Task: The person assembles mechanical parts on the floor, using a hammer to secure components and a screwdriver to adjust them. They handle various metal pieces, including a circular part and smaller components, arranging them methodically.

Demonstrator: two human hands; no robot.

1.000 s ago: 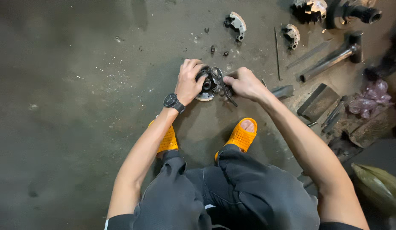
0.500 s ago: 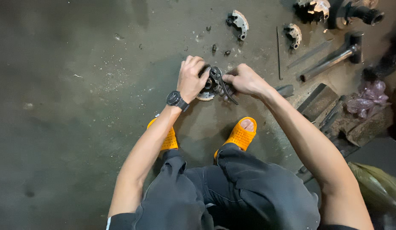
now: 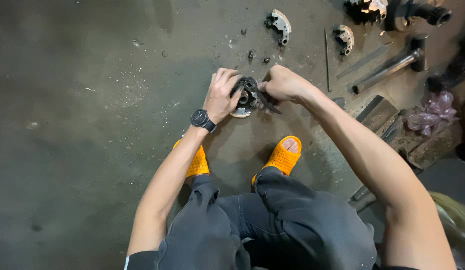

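My left hand (image 3: 221,96) curls around the round, dark metal hub assembly (image 3: 244,97) resting on the stained concrete floor (image 3: 92,125), bracing it against turning. My right hand (image 3: 282,84) closes on the dark slender metal tool (image 3: 266,102), its tip seemingly set into the hub for leverage.

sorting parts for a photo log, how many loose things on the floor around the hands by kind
Curved metal shoes: 2, one and another
Thin rod: 1
Hammer: 1
Round metal assembly held by left hand and right hand: 1
Pink plastic bag: 1
Total: 6
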